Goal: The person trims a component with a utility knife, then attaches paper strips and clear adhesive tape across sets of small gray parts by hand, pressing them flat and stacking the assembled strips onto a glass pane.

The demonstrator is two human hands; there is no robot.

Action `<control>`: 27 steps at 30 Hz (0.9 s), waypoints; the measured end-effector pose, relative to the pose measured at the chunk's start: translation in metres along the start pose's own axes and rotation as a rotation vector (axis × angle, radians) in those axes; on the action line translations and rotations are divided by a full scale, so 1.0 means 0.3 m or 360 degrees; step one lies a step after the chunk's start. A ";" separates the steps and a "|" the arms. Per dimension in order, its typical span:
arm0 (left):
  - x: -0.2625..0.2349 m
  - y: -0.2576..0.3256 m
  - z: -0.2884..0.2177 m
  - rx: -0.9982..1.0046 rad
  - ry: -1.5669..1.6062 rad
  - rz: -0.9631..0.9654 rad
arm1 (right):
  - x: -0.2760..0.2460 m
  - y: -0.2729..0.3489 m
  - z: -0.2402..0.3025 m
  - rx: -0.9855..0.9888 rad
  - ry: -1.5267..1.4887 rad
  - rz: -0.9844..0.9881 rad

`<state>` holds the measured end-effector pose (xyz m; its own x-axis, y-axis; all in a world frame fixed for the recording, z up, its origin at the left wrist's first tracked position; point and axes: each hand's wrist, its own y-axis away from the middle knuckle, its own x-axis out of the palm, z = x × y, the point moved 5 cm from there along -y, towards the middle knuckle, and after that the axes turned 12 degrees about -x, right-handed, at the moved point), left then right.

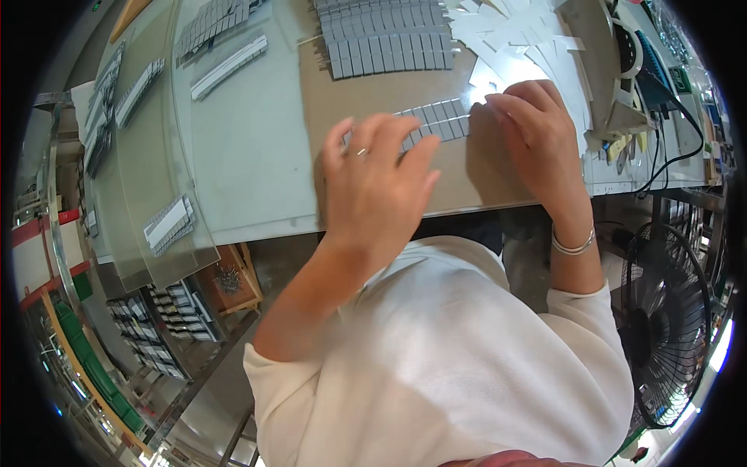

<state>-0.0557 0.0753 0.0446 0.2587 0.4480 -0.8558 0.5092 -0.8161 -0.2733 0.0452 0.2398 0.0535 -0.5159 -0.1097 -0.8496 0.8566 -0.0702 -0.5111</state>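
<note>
— Where's the strip?
— The row of grey pads (437, 121) lies on the brown board (373, 97), at twelve o'clock. My left hand (373, 183) rests spread on it; my right hand (529, 128) pinches its end.

- Noted grey, small rectangular pads in a short strip (437, 121), set side by side in an even repeating row.
- Recorded the same grey on the larger block of pads (385, 35), ranked in regular rows.
- Found brown, plain and unpatterned, on the cardboard sheet (389, 93).
- Logged pale grey-green on the table top (249, 156).
- Observed white on the scattered paper strips (517, 35).
- Noted cream-white on the sleeves (436, 350).
- Recorded silver on the bangle (573, 247) and on the ring (361, 152).
- Found black on the fan (669, 327) and on the cable (677, 159).
- Logged green on the crates (101, 373).
</note>
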 end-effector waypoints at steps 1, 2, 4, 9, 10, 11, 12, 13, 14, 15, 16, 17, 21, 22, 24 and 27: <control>0.018 -0.033 -0.011 0.0000 -0.0001 -0.0015 | -0.009 0.004 -0.007 0.0080 -0.0083 -0.0047; 0.038 -0.061 -0.023 0.0040 0.0062 -0.0009 | -0.016 0.008 -0.010 0.0160 -0.0169 -0.0091; 0.066 -0.109 -0.035 0.0094 0.0164 -0.0011 | -0.023 0.016 -0.010 0.0209 -0.0274 -0.0099; 0.087 -0.153 -0.030 0.0143 0.0155 0.0003 | -0.004 0.029 -0.024 0.0333 -0.0464 -0.0066; 0.087 -0.156 -0.029 0.0148 0.0151 -0.0008 | 0.003 0.029 -0.027 0.0322 -0.0482 -0.0050; 0.088 -0.159 -0.029 0.0146 0.0147 -0.0005 | 0.009 0.025 -0.029 0.0305 -0.0503 -0.0035; 0.088 -0.161 -0.030 0.0151 0.0171 -0.0013 | 0.012 0.023 -0.031 0.0307 -0.0509 -0.0035; 0.088 -0.163 -0.031 0.0155 0.0195 -0.0021 | 0.015 0.020 -0.031 0.0303 -0.0510 -0.0028; 0.090 -0.162 -0.029 0.0147 0.0187 -0.0019 | 0.020 0.015 -0.030 0.0294 -0.0517 -0.0020; 0.093 -0.161 -0.028 0.0140 0.0204 -0.0019 | 0.025 0.012 -0.029 0.0292 -0.0528 -0.0019; 0.096 -0.160 -0.026 0.0133 0.0222 -0.0019 | 0.030 0.009 -0.029 0.0287 -0.0522 -0.0017; 0.096 -0.161 -0.026 0.0132 0.0221 -0.0014 | 0.031 0.006 -0.028 0.0289 -0.0510 -0.0015; 0.094 -0.160 -0.024 0.0128 0.0225 -0.0012 | 0.043 -0.005 -0.016 0.0243 -0.0498 0.0009; 0.092 -0.158 -0.021 0.0120 0.0233 -0.0012 | 0.047 -0.007 -0.013 0.0226 -0.0508 0.0004; 0.089 -0.152 -0.015 0.0093 0.0204 0.0002 | 0.063 -0.014 -0.007 0.0191 -0.0546 0.0003; 0.061 -0.128 -0.001 0.0060 0.0179 -0.0002 | 0.064 -0.016 -0.015 0.0215 -0.0555 -0.0047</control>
<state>-0.0704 0.1148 0.0396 0.3497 0.4853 -0.8014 0.4791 -0.8277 -0.2922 0.0313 0.2425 0.0391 -0.5303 -0.4353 -0.7275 0.8453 -0.2059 -0.4929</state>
